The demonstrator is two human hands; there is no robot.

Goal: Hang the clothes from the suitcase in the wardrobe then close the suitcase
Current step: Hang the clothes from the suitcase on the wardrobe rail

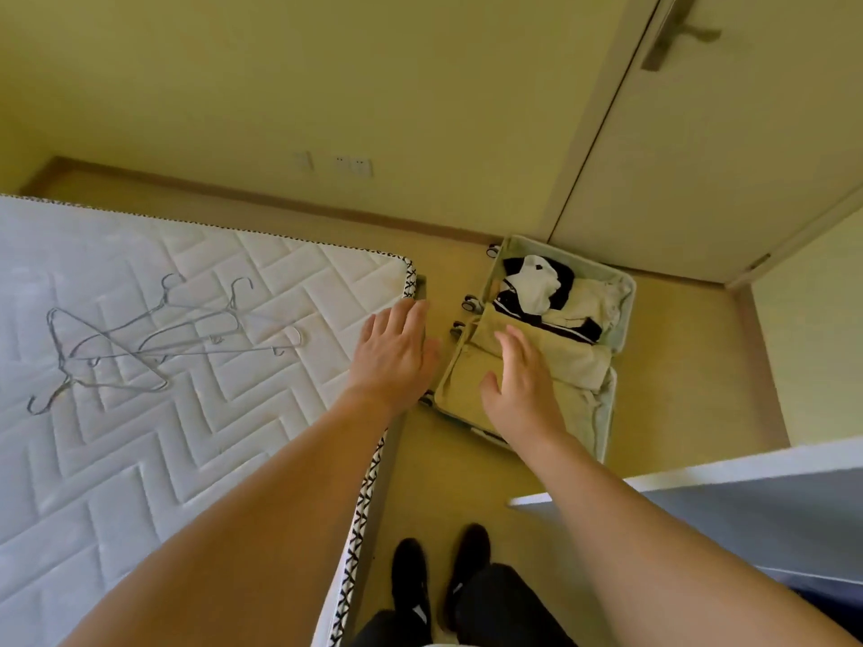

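Observation:
A pale green suitcase (623,291) lies open on the floor between the bed and the door. Its far half holds folded clothes (537,284) in white, dark navy and cream. A beige zipped divider covers its near half. Several thin metal hangers (154,338) lie in a loose pile on the white mattress. My left hand (394,352) reaches forward with straight fingers above the mattress corner and holds nothing. Over the near half of the suitcase my right hand (520,380) is stretched out, fingers spread, also with nothing in it.
A white quilted mattress (140,459) fills the left side. A closed door (700,156) with a lever handle stands behind the suitcase. A white panel edge (700,478) juts in at the right. My black shoes (439,586) stand on the tan floor.

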